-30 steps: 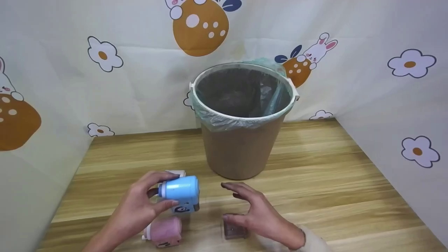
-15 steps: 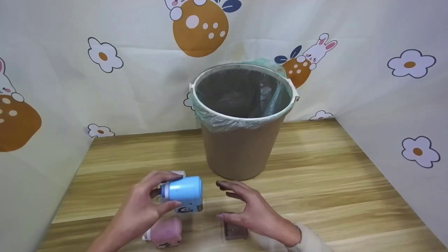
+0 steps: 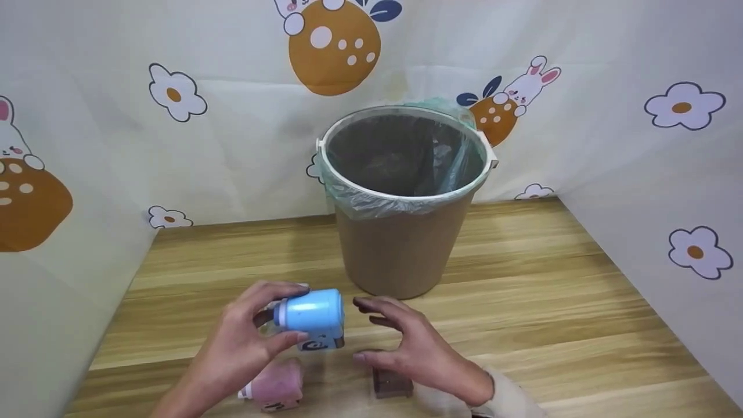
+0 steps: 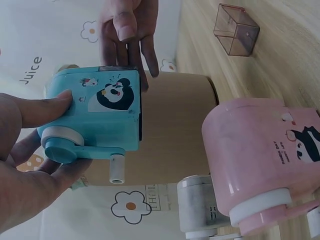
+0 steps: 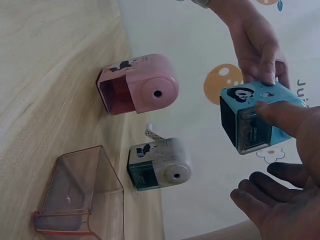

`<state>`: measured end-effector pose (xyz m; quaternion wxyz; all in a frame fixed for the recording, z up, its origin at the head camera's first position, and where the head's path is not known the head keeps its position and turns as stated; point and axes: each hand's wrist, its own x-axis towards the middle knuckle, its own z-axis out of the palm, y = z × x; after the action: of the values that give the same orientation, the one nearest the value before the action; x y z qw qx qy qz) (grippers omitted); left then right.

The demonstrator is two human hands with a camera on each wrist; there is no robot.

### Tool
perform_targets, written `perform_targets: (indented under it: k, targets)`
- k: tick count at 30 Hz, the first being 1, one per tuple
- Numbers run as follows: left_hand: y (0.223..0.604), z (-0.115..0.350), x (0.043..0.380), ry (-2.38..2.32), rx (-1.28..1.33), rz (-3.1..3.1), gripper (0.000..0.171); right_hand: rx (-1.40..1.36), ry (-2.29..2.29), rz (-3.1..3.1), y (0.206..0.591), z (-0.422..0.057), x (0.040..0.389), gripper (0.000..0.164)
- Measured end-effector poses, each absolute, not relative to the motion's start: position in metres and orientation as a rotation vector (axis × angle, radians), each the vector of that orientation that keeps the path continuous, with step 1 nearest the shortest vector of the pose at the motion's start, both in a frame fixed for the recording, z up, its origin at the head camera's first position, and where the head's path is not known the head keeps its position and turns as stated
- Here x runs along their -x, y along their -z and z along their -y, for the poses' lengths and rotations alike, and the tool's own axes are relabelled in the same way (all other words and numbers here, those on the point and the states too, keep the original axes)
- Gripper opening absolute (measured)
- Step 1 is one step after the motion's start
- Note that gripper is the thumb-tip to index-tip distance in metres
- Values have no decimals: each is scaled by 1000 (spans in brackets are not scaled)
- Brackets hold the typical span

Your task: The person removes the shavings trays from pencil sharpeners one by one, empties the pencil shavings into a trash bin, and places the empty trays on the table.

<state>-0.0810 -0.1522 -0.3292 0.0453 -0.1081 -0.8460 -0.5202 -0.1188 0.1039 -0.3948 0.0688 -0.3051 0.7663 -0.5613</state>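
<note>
Above the table, my left hand (image 3: pixel 246 339) grips a blue crank pencil sharpener (image 3: pixel 316 310) with a panda print, fingers and thumb around its crank end. In the right wrist view, shavings show through the sharpener's clear drawer (image 5: pixel 254 131). My right hand (image 3: pixel 421 351) is just to the right, fingers spread and slightly bent, holding nothing; in its wrist view the thumb overlaps the sharpener, and whether it touches I cannot tell. A pink pencil sharpener (image 3: pixel 278 383) lies below the left hand. Beneath the right hand sits a loose see-through brownish drawer (image 3: pixel 392 384).
A white pencil sharpener (image 5: pixel 167 157) stands on the table, hidden behind the left hand in the head view. Farther back stands a brown bin (image 3: pixel 400 249) lined with a greenish bag (image 3: pixel 371 206). Printed cloth (image 3: pixel 244 145) surrounds the wooden table (image 3: pixel 540 302) at the back and sides.
My left hand has carried the blue pencil sharpener slightly to the right. My right hand has moved a little left, narrowing the gap between them.
</note>
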Motion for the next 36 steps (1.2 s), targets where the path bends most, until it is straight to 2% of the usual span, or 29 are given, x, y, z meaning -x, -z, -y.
perform_targets:
  k: [8,19,36]
  targets:
    - [331,152,82,1637,366,2540,52,932,1755,-2240,396,-99,121,67]
    - [334,155,79,1623,290,2553,52,946,1774,-2159,397,-89,124,69]
    - [332,153,81,1666,373,2521,50,876,1800,-2130,394,-76,123,70]
